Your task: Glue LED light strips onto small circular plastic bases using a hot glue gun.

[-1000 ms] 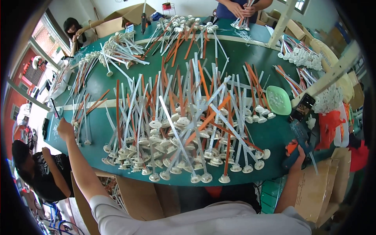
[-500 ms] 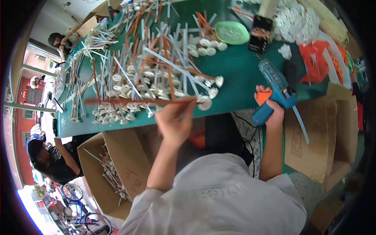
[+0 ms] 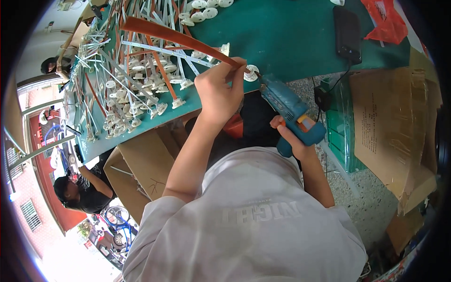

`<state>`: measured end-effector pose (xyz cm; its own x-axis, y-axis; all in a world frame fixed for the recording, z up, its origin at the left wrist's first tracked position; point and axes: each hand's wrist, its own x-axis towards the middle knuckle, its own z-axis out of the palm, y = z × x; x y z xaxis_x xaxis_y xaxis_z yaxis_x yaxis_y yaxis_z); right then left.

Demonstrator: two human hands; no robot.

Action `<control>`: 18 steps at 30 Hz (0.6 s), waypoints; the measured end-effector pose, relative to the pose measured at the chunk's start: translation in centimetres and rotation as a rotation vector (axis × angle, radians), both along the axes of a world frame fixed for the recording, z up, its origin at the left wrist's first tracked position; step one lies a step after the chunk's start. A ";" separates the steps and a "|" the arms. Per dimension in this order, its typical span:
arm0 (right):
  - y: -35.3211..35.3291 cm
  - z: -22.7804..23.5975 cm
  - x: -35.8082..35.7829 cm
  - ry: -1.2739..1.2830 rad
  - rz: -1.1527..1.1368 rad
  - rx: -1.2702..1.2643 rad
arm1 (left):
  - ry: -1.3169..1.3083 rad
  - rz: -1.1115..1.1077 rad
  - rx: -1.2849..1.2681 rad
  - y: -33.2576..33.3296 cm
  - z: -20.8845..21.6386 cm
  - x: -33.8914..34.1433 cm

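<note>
Green bench (image 3: 291, 37) carries pile of white and orange sticks (image 3: 136, 75). Right hand (image 3: 293, 138) grip clamped on blue glue gun (image 3: 291, 110). Left hand (image 3: 221, 91) grip pinching orange strip (image 3: 178, 37), tip beside white disc (image 3: 251, 73) at bench edge.

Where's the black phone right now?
In the head view, the black phone lies flat on the green table at upper right, just left of a red plastic bag and beyond the blue glue gun.

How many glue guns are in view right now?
1: a blue glue gun held in the right hand, nozzle by the orange strip in the left hand. Others may be hidden.
</note>
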<state>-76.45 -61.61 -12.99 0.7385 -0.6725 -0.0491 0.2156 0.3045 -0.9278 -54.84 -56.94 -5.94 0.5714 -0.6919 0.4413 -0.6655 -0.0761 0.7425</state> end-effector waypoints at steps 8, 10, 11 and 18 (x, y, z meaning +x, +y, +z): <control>-0.1 -0.1 0.6 0.115 0.032 -0.076 | 0.024 0.009 -0.005 0.3 -0.3 0.8; -0.1 0.1 0.6 0.150 0.045 -0.122 | 0.028 0.012 -0.008 0.3 -0.3 0.9; -0.1 0.1 0.7 0.137 0.035 -0.097 | 0.025 0.005 -0.016 0.3 -0.2 0.8; 0.1 -0.1 0.5 0.117 0.037 -0.058 | 0.027 -0.008 -0.034 0.3 -0.3 1.0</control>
